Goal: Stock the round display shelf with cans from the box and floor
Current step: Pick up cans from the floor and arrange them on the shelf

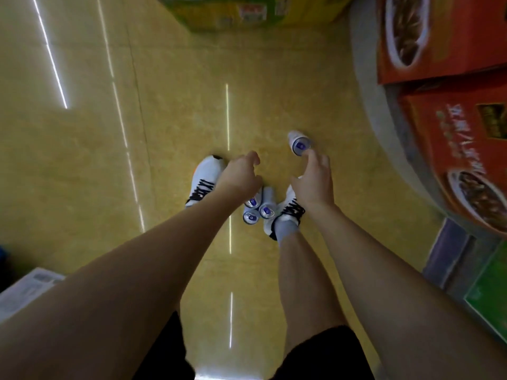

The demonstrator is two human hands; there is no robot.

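White cans (259,207) clustered on floor (170,127) – hands (241,174) above.

White cans (258,208) with blue tops, white shoes (203,182) (black laces), yellow floor (109,160), red boxes (452,133).

Three cans (258,208) stand clustered on the floor (109,133) between the person's two shoes, with a lone can (299,144) further out at one o'clock from them. The round display shelf (384,111) curves along at three o'clock, stacked boxes (452,127) on it, and another box (247,12) sits at twelve o'clock.
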